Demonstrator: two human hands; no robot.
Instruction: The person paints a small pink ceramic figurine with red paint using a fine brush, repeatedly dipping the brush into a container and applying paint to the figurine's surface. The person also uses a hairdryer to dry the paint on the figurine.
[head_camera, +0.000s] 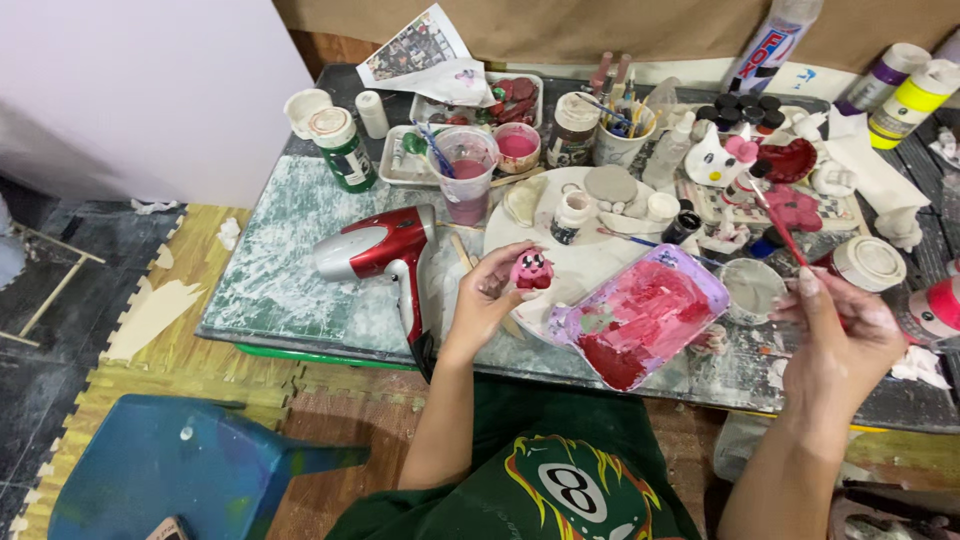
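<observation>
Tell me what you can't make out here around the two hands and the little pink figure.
Head view:
- Pink figure: its back and underside, hidden by the left hand fingers.
- Paintbrush: lower handle, hidden inside the right hand; bristle tip too small to tell.
- Hair dryer: its cord, hidden below the table edge.
- Paint bottles: cut off by the top right edge.

This is a home craft corner set up for painting clay figures. A low, paint-smeared table (290, 250) stands on foam puzzle mats (150, 330), crowded with paint bottles (345, 150), a cup of brushes (620, 135), a palette tray (640, 315) thick with red paint, clay lumps (610, 185) on a plate and a red hair dryer (385, 255) near its front edge.
</observation>
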